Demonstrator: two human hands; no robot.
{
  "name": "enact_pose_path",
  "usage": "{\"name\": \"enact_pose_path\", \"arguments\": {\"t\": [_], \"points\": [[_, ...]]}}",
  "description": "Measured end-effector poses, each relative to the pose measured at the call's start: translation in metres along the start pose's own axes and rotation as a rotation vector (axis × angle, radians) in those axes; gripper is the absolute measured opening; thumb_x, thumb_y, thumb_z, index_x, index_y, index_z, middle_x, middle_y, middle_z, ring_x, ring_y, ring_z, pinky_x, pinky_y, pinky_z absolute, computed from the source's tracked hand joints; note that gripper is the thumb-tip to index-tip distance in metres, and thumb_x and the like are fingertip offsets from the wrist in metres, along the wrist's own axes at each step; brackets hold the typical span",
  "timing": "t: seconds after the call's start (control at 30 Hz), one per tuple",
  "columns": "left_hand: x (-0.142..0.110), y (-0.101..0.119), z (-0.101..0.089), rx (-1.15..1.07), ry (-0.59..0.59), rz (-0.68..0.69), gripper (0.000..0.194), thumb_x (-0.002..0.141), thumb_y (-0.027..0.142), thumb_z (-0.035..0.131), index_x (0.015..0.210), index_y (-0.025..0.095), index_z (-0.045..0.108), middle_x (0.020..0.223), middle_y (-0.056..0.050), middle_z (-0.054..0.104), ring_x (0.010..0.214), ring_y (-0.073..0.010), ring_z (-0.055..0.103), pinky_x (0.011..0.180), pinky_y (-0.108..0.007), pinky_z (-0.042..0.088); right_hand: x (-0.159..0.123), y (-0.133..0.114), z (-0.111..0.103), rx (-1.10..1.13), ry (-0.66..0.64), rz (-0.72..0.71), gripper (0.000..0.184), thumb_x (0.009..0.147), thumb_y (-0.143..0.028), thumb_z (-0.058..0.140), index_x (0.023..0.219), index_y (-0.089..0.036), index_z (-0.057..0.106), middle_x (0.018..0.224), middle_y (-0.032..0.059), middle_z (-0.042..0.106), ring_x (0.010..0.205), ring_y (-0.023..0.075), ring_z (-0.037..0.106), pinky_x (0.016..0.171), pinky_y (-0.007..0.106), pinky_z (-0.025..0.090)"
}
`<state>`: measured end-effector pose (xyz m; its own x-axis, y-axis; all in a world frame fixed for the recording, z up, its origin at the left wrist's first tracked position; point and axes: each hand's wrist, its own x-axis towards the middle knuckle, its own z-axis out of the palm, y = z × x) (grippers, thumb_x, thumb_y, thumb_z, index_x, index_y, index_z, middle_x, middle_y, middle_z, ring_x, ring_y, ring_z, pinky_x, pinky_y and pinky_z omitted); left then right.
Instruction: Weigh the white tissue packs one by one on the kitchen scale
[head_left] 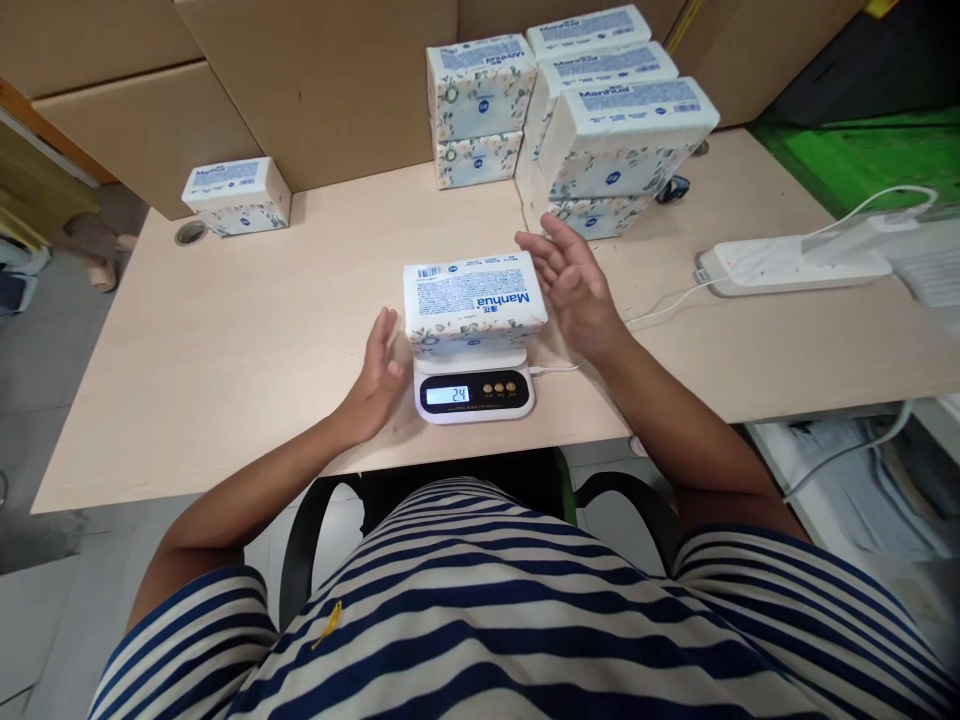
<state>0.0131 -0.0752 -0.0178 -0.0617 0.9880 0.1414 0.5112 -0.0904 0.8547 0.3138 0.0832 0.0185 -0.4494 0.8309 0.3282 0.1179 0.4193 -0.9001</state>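
White tissue pack (474,300), label up, rests on the scale (423,406) upon the counter (330,270); the lit display (448,395) faces 6 o'clock. The left hand (373,385) lies at 8 o'clock and the right hand (577,295) at 3 o'clock, both open beside the pack; whether fingertips touch it cannot be told. A sound reading calls for the pack centred, both hands clear, the cable (555,369) at 4 o'clock slack, and digits settled. Stacked packs (611,160) stand between 12 and 2 o'clock, a single pack (236,200) at 10.
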Motion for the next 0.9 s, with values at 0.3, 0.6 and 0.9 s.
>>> {"name": "enact_pose_path", "arguments": {"t": [0.3, 0.6, 0.9], "points": [[0.027, -0.012, -0.039, 0.062, 0.23, -0.105, 0.094, 0.104, 0.093, 0.038, 0.173, 0.029, 0.034, 0.186, -0.019, 0.037, 0.178, -0.0445, 0.027, 0.146, -0.074, 0.01, 0.065, -0.081, 0.027, -0.803, -0.73, -0.261, 0.128, 0.082, -0.073, 0.093, 0.184, -0.032, 0.027, 0.192, 0.0161, 0.029, 0.176, 0.0494, 0.027, 0.141, 0.076, 0.023], [0.049, -0.036, -0.049, 0.142, 0.369, -0.119, 0.078, 0.105, 0.069, 0.051, 0.167, 0.021, 0.043, 0.179, -0.024, 0.043, 0.171, -0.0426, 0.039, 0.144, -0.069, 0.024, 0.185, -0.093, 0.061, -1.07, -0.826, -0.064, 0.149, 0.069, -0.046, 0.105, 0.186, -0.029, 0.012, 0.177, 0.0219, 0.05, 0.157, 0.0462, 0.057, 0.124, 0.058, 0.054], [0.051, -0.045, -0.038, 0.082, 0.464, -0.028, 0.099, 0.096, 0.063, 0.067, 0.173, 0.016, 0.027, 0.181, -0.029, 0.036, 0.167, -0.0466, 0.042, 0.14, -0.074, 0.029, 0.22, -0.032, 0.058, -1.487, -0.618, -0.043, 0.092, 0.085, -0.012, 0.079, 0.172, -0.021, 0.05, 0.18, 0.0246, 0.049, 0.17, 0.0459, 0.039, 0.139, 0.076, 0.021]]}}
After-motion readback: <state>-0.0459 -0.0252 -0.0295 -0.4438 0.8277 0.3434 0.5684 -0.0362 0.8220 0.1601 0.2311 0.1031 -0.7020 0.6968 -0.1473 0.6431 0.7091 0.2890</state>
